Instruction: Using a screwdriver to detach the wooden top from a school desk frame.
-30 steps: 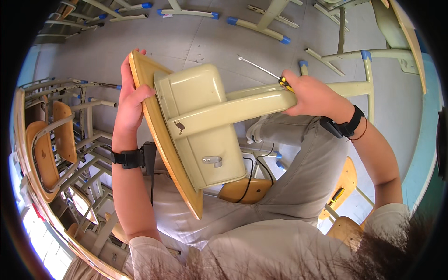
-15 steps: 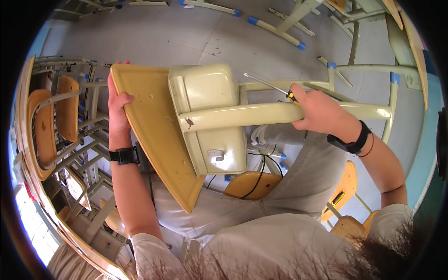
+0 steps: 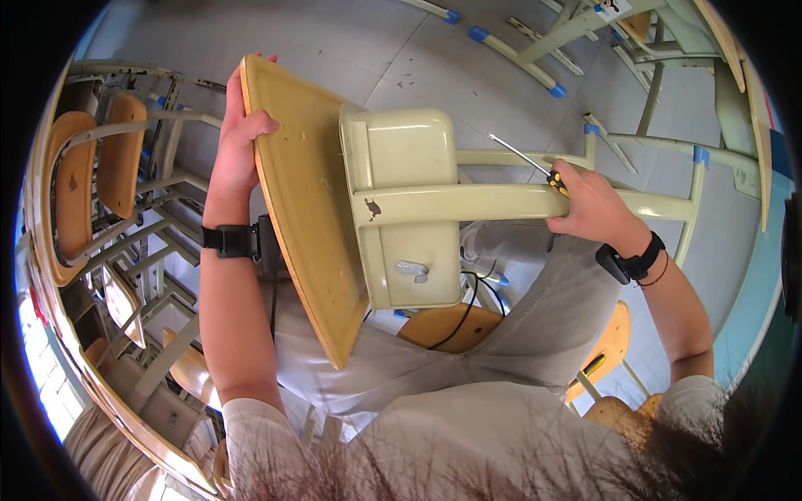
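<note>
I'm watching remotely, and at the far left we have wooden-backed chairs (image 3: 73,188) crowded together. Next along, here's the left hand (image 3: 240,149), clamped on the upper left edge of a wooden top (image 3: 305,184), thumb on the underside, fingertips behind. That top belongs to the desk (image 3: 405,163), and look how it sits: tipped on its side, top facing left, legs running right, nearly level. The top's long edge slants from upper left to lower centre, its bottom corner overlapping the grey trousers (image 3: 296,334) in my view. So the desk spans the gap between the hands, mostly right of the left one. On its cream metal box, there's a small hook (image 3: 413,269). Now the screwdriver (image 3: 529,160): tip up and left, long axis sloping down to a yellow-and-black handle inside the right hand (image 3: 591,204). That hand is closed around both the handle and the nearer leg (image 3: 493,203). Farther right, a crosspiece (image 3: 690,209) joins the legs, with a blue cap (image 3: 700,154) at its upper end.
</note>
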Motion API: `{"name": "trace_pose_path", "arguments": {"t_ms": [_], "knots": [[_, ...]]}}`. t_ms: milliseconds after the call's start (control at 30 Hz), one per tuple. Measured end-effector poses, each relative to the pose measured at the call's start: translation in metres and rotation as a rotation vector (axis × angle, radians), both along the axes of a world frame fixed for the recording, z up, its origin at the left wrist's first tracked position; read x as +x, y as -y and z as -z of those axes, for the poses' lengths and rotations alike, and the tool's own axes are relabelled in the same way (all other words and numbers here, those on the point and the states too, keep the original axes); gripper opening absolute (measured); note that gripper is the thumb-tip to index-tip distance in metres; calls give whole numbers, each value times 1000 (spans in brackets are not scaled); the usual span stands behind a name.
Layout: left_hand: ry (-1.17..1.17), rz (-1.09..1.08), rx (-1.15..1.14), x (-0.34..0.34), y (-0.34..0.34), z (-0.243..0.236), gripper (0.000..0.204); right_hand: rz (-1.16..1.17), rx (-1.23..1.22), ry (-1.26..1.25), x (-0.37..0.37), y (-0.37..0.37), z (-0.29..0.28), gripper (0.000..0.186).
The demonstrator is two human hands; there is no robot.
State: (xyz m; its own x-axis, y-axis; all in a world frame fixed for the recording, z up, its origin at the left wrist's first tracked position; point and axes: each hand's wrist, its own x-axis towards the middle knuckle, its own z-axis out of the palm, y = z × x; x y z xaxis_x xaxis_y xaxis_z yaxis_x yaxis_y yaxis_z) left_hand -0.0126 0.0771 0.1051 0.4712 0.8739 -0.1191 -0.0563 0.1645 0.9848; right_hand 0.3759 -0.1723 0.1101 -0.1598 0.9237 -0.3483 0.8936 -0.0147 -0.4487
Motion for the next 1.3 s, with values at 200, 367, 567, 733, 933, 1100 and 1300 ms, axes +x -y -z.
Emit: {"name": "trace_pose_path", "arguments": {"t_ms": [200,367,567,733,933,1100,1300], "knots": [[0,-8,-17,3,1,2,88,61,-98,2,8,-8,3,66],[11,4,7,3,1,3,87,62,-135,0,15,-12,6,68],[-1,33,42,2,1,2,85,111,-179,-10,14,-19,3,59],[127,89,-13,1,3,1,97,135,-148,20,16,-22,6,64],[152,72,2,-4,0,11,95,164,-195,17,12,-29,2,71],[89,67,55,-4,-1,9,88,134,-168,60,17,-29,3,74],[24,42,42,-7,-1,10,86,122,-257,70,27,-33,7,85]]}}
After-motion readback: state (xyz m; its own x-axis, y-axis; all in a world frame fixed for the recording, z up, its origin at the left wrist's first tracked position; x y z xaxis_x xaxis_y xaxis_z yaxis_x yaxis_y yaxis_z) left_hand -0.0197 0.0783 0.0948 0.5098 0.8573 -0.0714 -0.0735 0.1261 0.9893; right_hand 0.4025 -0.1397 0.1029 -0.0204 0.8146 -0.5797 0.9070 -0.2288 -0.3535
